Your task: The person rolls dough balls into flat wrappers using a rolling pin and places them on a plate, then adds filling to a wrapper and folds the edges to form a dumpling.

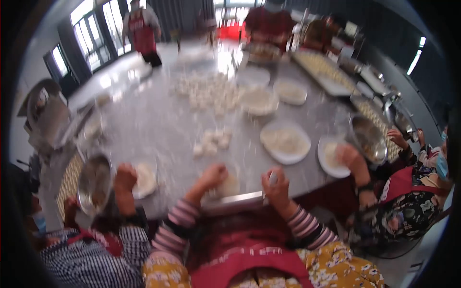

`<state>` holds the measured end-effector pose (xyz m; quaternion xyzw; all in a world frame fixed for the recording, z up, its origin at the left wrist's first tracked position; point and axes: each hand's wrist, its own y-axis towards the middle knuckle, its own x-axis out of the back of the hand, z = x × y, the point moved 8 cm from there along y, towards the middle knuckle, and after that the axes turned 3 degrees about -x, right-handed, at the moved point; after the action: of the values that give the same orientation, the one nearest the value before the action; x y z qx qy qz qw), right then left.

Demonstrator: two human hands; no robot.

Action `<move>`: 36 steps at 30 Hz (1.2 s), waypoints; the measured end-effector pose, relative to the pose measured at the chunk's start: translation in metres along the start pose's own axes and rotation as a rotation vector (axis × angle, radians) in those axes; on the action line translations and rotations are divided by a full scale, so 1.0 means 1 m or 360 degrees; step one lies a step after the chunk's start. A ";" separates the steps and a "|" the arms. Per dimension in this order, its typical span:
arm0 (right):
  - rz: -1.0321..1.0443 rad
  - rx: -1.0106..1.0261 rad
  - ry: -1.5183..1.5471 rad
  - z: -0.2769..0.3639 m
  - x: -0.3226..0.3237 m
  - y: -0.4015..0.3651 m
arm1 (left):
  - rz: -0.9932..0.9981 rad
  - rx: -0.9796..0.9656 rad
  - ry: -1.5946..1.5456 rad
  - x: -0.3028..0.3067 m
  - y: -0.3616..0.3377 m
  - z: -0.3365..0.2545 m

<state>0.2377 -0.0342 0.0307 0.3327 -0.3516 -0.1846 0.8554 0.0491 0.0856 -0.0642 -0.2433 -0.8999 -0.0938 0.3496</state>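
Observation:
My left hand is curled at the table's near edge, its fingers on a thin, round dough wrapper; motion blurs the exact grip. To the right, my right hand is closed around what looks like a small rolling pin, of which only the pale, shiny end shows. Just beyond my hands lies a small group of dough pieces. A white plate of wrappers stands ahead of my right hand.
A larger heap of dough pieces lies farther back on the metal table. Co-workers' hands work on both sides, near metal bowls and plates. Trays of dumplings line the sides. A person stands at the far left.

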 end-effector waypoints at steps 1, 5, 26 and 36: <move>0.0045 0.0048 -0.0175 -0.002 0.000 -0.009 | 0.0016 0.0150 -0.0240 -0.002 -0.006 0.004; 0.0004 -0.0373 0.0394 -0.018 -0.001 -0.009 | 0.0115 0.0167 -0.0297 0.009 -0.016 -0.014; 0.0038 0.0100 -0.0044 0.007 -0.004 0.003 | 0.0325 0.0097 -0.0569 0.005 -0.017 -0.034; -0.0082 -0.0279 0.0476 -0.011 0.002 0.001 | 0.0115 -0.0110 -0.1256 0.002 0.112 -0.123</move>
<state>0.2475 -0.0301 0.0264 0.2896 -0.1942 -0.1847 0.9188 0.1759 0.1411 0.0278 -0.3039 -0.9522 -0.0110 -0.0285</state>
